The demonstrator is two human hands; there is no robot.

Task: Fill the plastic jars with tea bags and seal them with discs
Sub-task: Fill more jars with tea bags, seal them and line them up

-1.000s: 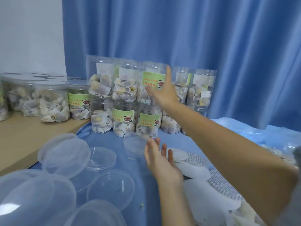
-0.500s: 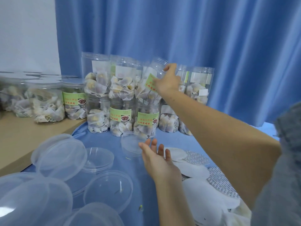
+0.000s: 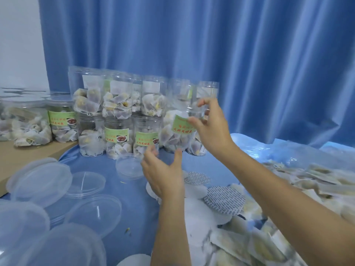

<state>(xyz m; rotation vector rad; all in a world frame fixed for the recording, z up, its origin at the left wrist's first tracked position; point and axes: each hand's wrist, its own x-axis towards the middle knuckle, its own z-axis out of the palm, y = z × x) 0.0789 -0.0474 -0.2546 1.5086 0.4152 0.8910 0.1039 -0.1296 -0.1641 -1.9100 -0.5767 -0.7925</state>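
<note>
A clear plastic jar (image 3: 175, 129) with a green label, full of tea bags, hangs tilted in front of the stacked filled jars (image 3: 117, 112). My right hand (image 3: 210, 125) grips its upper part, fingers curled round the neck. My left hand (image 3: 163, 169) is spread open just under the jar's bottom, thumb up toward it; whether it touches is unclear. White and patterned sealing discs (image 3: 223, 202) lie on the blue cloth to the right of my left forearm. Loose tea bags (image 3: 307, 181) are heaped at the right.
Clear plastic lids (image 3: 42, 181) are scattered over the blue cloth at the left; one small lid (image 3: 130, 166) sits by my left hand. More filled jars (image 3: 30, 123) stand on a wooden board at far left. A blue curtain hangs behind.
My right hand has pulled the green-labelled jar off the top row and brought it down and toward me, tilted. My left hand has risen under its bottom.
</note>
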